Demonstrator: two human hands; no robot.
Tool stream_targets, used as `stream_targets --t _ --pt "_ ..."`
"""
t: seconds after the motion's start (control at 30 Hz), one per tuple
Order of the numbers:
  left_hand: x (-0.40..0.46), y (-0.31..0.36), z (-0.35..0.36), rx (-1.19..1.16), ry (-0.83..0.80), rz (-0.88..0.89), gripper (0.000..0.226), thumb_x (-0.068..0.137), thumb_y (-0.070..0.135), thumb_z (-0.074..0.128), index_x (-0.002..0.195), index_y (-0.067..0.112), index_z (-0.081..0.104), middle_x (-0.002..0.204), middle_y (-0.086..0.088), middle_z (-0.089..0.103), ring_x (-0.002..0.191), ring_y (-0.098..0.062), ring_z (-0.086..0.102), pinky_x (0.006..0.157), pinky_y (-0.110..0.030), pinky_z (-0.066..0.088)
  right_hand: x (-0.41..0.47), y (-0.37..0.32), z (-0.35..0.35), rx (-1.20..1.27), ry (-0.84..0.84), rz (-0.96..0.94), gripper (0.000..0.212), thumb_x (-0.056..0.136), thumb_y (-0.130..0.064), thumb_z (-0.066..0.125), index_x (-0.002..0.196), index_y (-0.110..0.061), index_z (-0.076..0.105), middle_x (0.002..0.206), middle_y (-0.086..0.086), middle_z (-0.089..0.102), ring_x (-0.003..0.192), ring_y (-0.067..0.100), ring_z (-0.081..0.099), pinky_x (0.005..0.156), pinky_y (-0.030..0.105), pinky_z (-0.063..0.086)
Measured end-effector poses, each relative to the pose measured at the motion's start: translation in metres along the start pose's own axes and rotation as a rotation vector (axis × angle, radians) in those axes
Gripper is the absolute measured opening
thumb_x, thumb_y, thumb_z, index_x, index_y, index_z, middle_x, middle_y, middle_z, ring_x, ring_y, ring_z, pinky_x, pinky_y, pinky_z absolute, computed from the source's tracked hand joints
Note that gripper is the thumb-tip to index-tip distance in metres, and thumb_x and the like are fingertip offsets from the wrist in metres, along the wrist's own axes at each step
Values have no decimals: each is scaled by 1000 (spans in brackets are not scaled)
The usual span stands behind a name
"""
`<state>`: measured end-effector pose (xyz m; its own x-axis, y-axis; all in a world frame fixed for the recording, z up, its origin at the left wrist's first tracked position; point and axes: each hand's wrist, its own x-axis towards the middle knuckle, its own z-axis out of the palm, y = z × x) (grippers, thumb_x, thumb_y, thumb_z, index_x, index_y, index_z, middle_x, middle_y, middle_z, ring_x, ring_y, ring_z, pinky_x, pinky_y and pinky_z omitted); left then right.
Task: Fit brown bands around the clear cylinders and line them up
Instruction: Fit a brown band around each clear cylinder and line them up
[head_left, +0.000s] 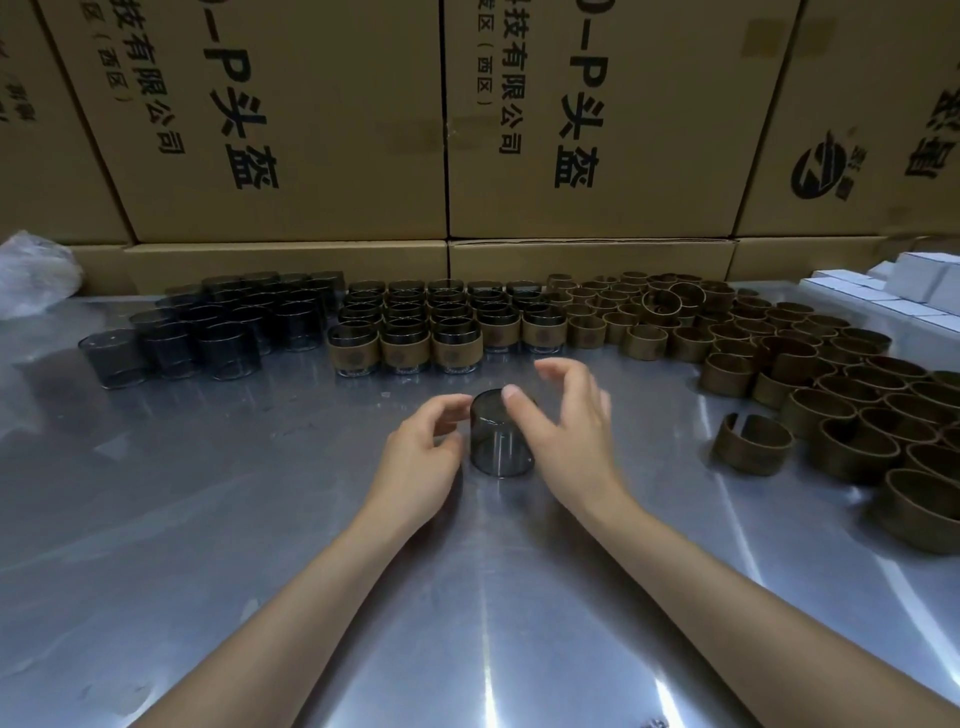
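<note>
One smoky clear cylinder (500, 441) stands upright on the metal table (234, 519), with no band on it. My left hand (421, 452) curls against its left side, forefinger and thumb on the wall. My right hand (566, 431) is on its right; the thumb rests on the top rim and the fingers are spread and blurred above. Bare cylinders (218, 327) are grouped at the back left. Banded cylinders (405, 348) stand in rows behind the hands. Loose brown bands (831, 405) fill the right side, and one split band (753, 441) lies nearest.
Large cardboard cartons (311, 130) form a wall along the back of the table. Small white boxes (909, 291) are stacked at the back right. A crumpled plastic bag (31, 270) lies at the far left.
</note>
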<state>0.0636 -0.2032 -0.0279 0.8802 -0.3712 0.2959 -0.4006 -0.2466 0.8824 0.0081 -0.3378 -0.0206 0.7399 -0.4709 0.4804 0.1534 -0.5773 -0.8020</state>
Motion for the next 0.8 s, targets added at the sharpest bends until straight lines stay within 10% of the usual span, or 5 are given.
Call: stream_targets --t 0.2,0.37,0.8 --pt "-1 2 0 1 -14 -12 47 90 -8 47 93 37 59 101 10 67 104 -13 61 96 -34 48 21 11 -51 -657 299 -235 23 87 -22 58 111 -19 59 115 0 54 119 22 42 109 45 23" --pt "-3 6 -1 3 -14 -15 43 90 -6 47 95 34 60 99 13 67 100 -10 62 90 -26 48 28 25 -69 -1189 -72 295 44 89 -30 48 130 -15 47 139 13 35 132 32 24 110 50 20" --pt "-5 9 -1 4 -16 -22 37 91 -4 48 103 29 61 99 13 65 97 -8 61 88 -29 51 15 11 -35 -756 -259 -136 39 92 -7 47 129 -19 52 132 1 43 123 21 30 84 29 39"
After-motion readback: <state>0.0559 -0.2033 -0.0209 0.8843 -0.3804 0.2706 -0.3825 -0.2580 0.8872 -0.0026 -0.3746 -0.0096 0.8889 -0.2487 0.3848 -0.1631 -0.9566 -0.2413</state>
